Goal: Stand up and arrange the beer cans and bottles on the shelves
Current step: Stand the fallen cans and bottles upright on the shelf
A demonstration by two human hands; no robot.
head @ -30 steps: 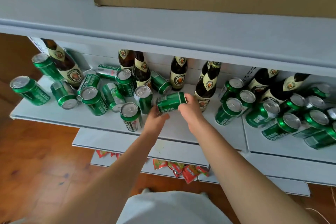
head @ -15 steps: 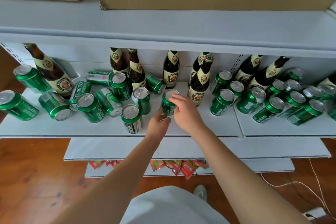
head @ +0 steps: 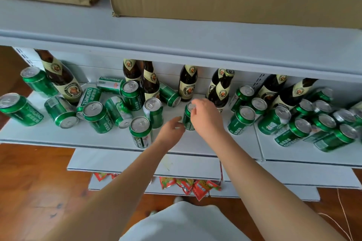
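— Where is the can?
— The upright can [head: 188,118] stands mid-shelf, bare shelf [head: 207,143] at its 6 o'clock up to the front edge. The right hand [head: 205,116] rests fingertips on its top; the left hand [head: 171,129] hangs loose and empty at its 9 o'clock.
— Any writing?
— A lying can [head: 89,98] at 9 o'clock reads TSINGTAO; bottle [head: 188,83] labels are too small.

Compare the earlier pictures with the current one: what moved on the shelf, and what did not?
The green beer can, held sideways above the white shelf a second ago, now stands upright on it. The right hand stays at its top; the left hand has let go and hangs open beside it. The other cans and the brown glass bottles have not moved.
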